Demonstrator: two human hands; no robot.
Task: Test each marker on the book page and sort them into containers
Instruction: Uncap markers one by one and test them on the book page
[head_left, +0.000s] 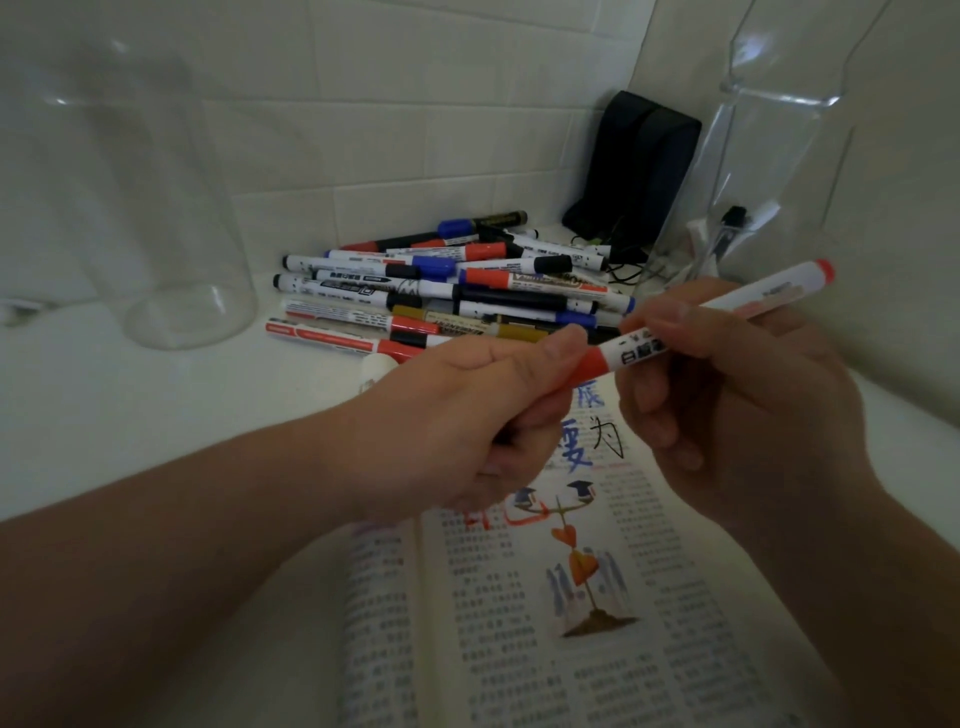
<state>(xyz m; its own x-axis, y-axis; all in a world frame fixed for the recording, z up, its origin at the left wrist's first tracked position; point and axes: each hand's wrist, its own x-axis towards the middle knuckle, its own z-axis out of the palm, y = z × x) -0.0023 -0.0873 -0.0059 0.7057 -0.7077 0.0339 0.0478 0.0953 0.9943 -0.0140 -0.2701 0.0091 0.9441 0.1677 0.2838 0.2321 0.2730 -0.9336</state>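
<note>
Both hands are busy on one marker (769, 288), held up in the air over the open book (545, 623) at the worktop's near edge. The left hand (467, 415) is curled round the red cap (589, 366) and the right hand (737, 395) pinches the white barrel just beside it. The marker's far end tilts up towards the right.

The page already has some blue and black scribbles near the top. The rest of the markers (441, 291) sit in a messy pile towards the back of the worktop (156, 415). There's a clear jar (156, 208) at the back left and another clear container (779, 156) at the back right. A black pouch (639, 166) sits in the back corner.
</note>
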